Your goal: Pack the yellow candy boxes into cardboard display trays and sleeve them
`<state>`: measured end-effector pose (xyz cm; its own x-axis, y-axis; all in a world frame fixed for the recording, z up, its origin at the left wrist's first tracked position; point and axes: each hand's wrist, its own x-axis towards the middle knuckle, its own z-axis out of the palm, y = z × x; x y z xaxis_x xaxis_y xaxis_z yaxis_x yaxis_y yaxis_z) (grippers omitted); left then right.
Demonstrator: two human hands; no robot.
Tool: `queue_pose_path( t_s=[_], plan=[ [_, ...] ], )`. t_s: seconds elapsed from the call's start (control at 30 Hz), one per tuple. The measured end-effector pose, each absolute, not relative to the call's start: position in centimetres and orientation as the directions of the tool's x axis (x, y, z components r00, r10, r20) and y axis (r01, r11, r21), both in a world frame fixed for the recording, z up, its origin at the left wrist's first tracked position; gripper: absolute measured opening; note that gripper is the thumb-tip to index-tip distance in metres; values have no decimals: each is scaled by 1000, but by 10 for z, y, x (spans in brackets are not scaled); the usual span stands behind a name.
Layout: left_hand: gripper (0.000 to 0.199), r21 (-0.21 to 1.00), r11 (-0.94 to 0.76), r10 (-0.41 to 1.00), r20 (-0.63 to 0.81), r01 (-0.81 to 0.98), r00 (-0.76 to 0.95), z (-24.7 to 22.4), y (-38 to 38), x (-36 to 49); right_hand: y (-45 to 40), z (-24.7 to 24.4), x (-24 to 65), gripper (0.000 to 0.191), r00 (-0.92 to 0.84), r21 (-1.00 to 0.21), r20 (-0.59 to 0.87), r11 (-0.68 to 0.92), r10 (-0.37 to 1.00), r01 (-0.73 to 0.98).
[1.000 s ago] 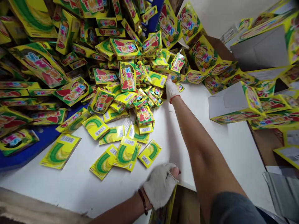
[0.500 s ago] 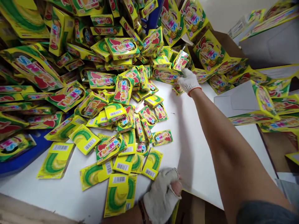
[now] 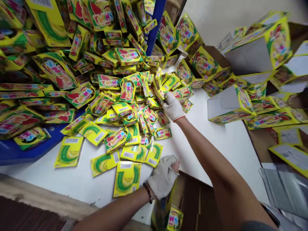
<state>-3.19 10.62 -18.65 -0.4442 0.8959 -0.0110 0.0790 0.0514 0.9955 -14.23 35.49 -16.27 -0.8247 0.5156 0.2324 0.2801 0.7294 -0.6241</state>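
1. Small TWINS packets are heaped loosely on the white table; flat, tilted and edge-on poses are mixed together.
2. Their fronts are printed in yellow and green, with watermelon slices and pastel lettering; on their backs, a barcode is set beside a green-and-yellow curve.
3. An upper packet is propped at a steep tilt, its lettering turned sideways.
4. A front-up packet is laid slantwise across others.
5. Nearest the table's front edge, a barcode-up packet is overlapped with another.
6. A barcode-up packet at the left is laid flat, apart from the heap.
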Motion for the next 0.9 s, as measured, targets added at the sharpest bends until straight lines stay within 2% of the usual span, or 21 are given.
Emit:
queue_pose_path(
  t_s=[0.13,0.23,0.33,0.4,0.47,0.5,0.6,0.63,0.7,0.73,0.8,0.87,0.9],
  plan=[
    [35,960,69,902,57,273,-428,-195,111,-36,307,-150,-91,32,-828,-658,142,677,543,331],
    [31,915,122,920,41,385,-389,-197,111,-39,281,-125,-39,45,-845,-728,79,609,529,313],
    [33,920,181,901,-13,349,-433,-191,93,-34,259,-97,33,59,-808,-779,51,529,586,335],
    [38,930,180,869,3,321,-495,-186,67,-25,246,-90,90,53,-746,-719,80,556,661,416],
    [43,918,105,868,103,383,-485,-181,32,-16,234,-98,145,47,-699,-594,145,627,700,504],
    [42,895,42,881,177,445,-439,-179,13,-13,227,-107,170,50,-663,-556,161,622,731,551],
    [31,762,-78,886,349,643,-305,-173,-36,-15,202,-146,219,68,-537,-572,81,480,840,665],
    [28,709,-52,876,370,703,-309,-171,-47,-21,191,-158,226,71,-513,-592,65,447,856,670],
    [27,602,137,838,353,787,-416,-166,-61,-38,169,-176,228,74,-478,-634,42,393,877,666],
    [34,544,268,809,321,795,-492,-163,-65,-48,160,-182,225,74,-459,-652,36,369,888,662],
    [59,424,492,759,219,760,-613,-160,-70,-68,145,-187,215,72,-428,-680,19,325,904,657],
    [76,332,569,772,100,752,-628,-159,-72,-85,137,-189,205,72,-415,-699,12,304,910,648],
    [75,309,560,796,57,769,-602,-159,-73,-91,134,-189,201,71,-417,-705,10,302,909,642]
  ],
)
